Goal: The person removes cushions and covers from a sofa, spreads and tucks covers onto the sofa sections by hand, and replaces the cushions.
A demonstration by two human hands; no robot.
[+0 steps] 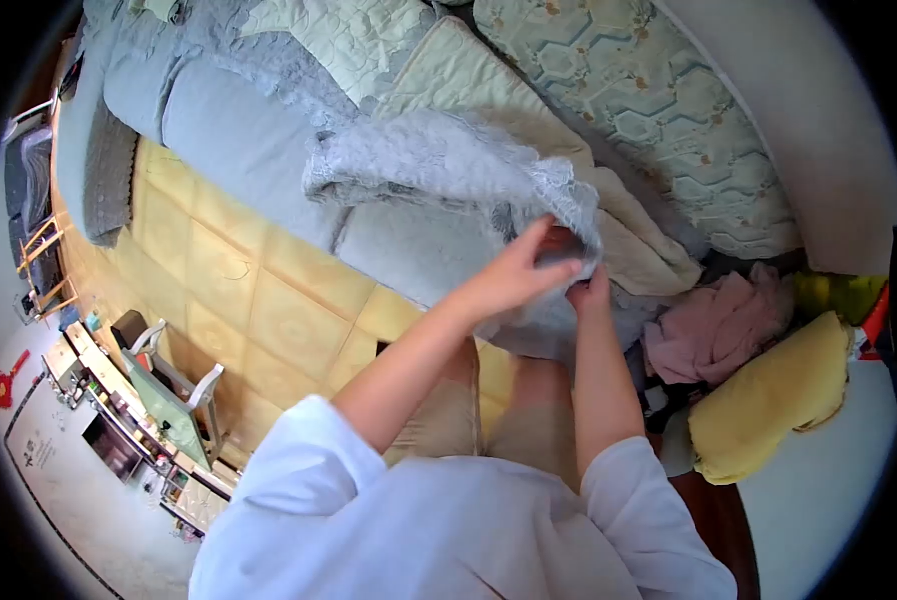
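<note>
A white shirt [449, 525] sits closest in my view. Ahead, the grey blanket [419, 155] lies bunched on the sofa [239, 125]. I see the left hand [519, 270] open at its near end, thumb apart from fingers. The right hand [591, 287], just beside, is partly hidden; I cannot tell its grip. Rightward lies pink cloth [714, 325].

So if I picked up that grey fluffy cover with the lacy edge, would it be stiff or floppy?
The grey fluffy cover would probably flop, because it lies in soft folds on the sofa. It may feel bulky, since its pile looks thick. Its lacy edge might snag easily, as it looks thin and frilly.
</note>
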